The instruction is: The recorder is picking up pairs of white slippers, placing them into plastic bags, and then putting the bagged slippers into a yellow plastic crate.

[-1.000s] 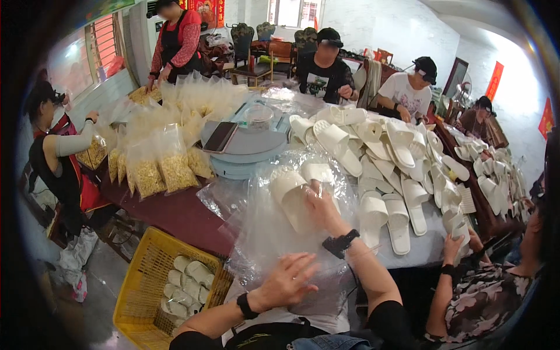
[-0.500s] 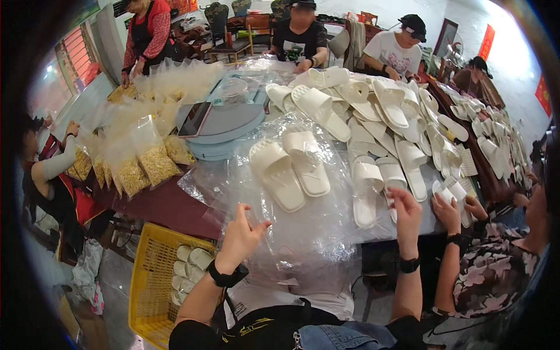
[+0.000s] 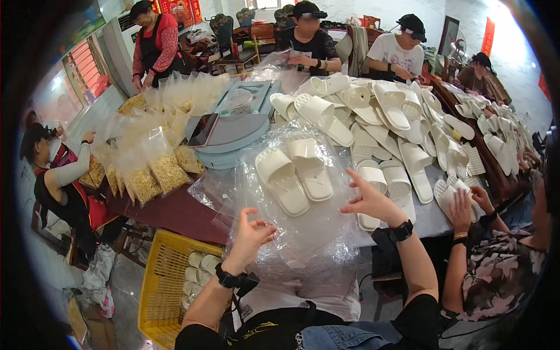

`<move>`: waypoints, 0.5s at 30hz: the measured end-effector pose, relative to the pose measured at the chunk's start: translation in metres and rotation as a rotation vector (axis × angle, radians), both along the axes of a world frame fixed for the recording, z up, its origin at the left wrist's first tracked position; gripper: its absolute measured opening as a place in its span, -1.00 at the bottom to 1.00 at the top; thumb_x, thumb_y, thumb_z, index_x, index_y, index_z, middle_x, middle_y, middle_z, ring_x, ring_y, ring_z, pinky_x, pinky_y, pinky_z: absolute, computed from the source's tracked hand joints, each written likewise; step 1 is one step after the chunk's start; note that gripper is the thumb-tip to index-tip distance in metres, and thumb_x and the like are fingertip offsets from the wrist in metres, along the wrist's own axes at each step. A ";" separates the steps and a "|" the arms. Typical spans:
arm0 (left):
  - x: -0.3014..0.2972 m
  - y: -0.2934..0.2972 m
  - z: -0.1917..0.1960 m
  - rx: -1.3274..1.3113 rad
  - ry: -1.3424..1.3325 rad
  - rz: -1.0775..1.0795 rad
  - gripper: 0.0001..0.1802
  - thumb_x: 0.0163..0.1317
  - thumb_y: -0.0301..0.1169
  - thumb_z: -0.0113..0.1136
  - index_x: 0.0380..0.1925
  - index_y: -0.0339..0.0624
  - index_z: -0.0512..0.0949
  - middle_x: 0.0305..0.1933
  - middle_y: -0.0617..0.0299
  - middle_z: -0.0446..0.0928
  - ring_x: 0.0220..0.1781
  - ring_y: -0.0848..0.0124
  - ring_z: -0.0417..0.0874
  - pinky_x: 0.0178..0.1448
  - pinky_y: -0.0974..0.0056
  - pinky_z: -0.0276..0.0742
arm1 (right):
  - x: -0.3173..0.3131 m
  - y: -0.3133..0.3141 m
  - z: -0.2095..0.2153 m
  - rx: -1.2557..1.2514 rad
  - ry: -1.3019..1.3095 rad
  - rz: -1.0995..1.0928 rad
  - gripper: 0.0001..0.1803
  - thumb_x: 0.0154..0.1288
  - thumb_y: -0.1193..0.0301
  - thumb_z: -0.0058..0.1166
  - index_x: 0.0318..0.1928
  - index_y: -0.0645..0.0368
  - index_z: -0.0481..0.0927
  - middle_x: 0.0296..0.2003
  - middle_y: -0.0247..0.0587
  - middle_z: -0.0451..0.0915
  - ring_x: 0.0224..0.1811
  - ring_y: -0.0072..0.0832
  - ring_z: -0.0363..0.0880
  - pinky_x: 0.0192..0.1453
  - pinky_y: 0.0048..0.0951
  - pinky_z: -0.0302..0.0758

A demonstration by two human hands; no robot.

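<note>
A pair of white slippers (image 3: 294, 177) lies side by side on a stack of clear plastic bags (image 3: 274, 233) in front of me. My left hand (image 3: 252, 238) is near the bags' lower left part, fingers apart and curved, holding nothing. On the other side, my right hand (image 3: 373, 201) reaches in from the right with thumb and fingers spread, also empty. Neither hand touches the pair. Just beyond my right hand, more white slippers (image 3: 398, 185) lie in pairs, the front ones of a large heap (image 3: 373, 105).
At left stand clear bags of yellow pieces (image 3: 166, 169), beside round grey-blue boxes (image 3: 233, 140) with a phone (image 3: 203, 129) on top. A yellow basket (image 3: 153, 280) holding slippers stands low at left. Close at right, a co-worker's hands (image 3: 461, 207) hold white slippers. Other people work around the table.
My right hand has moved left from over the front slippers toward the pair on the bags. My left hand stays near the bags. The whole view has shifted slightly.
</note>
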State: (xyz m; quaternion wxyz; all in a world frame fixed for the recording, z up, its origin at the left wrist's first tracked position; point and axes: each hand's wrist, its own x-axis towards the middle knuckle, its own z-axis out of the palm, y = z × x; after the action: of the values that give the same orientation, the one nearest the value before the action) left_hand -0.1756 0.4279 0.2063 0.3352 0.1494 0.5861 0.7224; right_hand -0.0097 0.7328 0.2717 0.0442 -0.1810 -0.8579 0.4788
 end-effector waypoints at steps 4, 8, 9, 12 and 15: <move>-0.001 0.006 0.004 -0.072 -0.093 -0.008 -0.46 0.33 -0.56 0.28 0.22 -0.34 0.25 -0.04 0.04 0.53 -0.13 0.30 0.72 -0.12 0.21 0.75 | 0.002 0.025 -0.024 0.090 0.016 -0.040 0.07 0.10 0.18 0.53 0.55 0.06 0.18 0.20 0.09 0.43 -0.16 -0.37 0.61 0.02 -0.33 0.60; -0.011 0.011 0.006 -0.120 -0.150 -0.207 -0.64 0.34 -0.49 0.31 0.01 -0.41 0.39 -0.16 -0.01 0.62 -0.15 0.30 0.75 -0.19 0.27 0.71 | -0.005 0.042 -0.044 0.230 0.312 -0.347 -0.09 0.17 0.15 0.46 0.47 0.12 0.33 0.27 0.04 0.36 -0.16 -0.35 0.58 0.07 -0.35 0.58; -0.010 0.013 0.007 -0.075 -0.163 -0.207 -0.71 0.35 -0.48 0.29 -0.05 -0.38 0.44 -0.21 0.01 0.64 -0.16 0.31 0.75 -0.20 0.31 0.70 | -0.008 0.043 -0.042 0.188 0.388 -0.448 -0.13 0.19 0.12 0.43 0.44 0.15 0.36 0.30 0.03 0.33 -0.12 -0.33 0.58 0.08 -0.36 0.57; -0.016 0.011 0.003 0.043 -0.216 -0.224 -0.83 0.36 -0.51 0.23 -0.13 -0.33 0.48 -0.20 -0.01 0.66 -0.12 0.29 0.76 -0.15 0.33 0.70 | -0.013 0.025 -0.024 0.184 0.279 -0.378 -0.11 0.21 0.04 0.40 0.43 0.21 0.36 0.18 0.03 0.49 0.05 -0.28 0.54 0.09 -0.36 0.57; -0.021 0.010 -0.002 0.154 -0.317 -0.232 -0.90 0.35 -0.60 0.12 -0.16 -0.30 0.46 -0.08 -0.08 0.64 0.01 0.22 0.75 -0.03 0.27 0.71 | -0.004 0.021 -0.009 0.503 -0.051 0.025 -0.07 0.20 0.01 0.40 0.42 0.29 0.34 -0.02 0.05 0.65 0.10 -0.27 0.55 0.11 -0.38 0.56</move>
State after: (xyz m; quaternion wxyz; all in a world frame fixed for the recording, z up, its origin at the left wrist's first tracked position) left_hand -0.1968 0.4378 0.2046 0.4918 0.1255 0.4480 0.7360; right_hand -0.0132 0.7536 0.2623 0.0604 -0.1657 -0.9530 0.2463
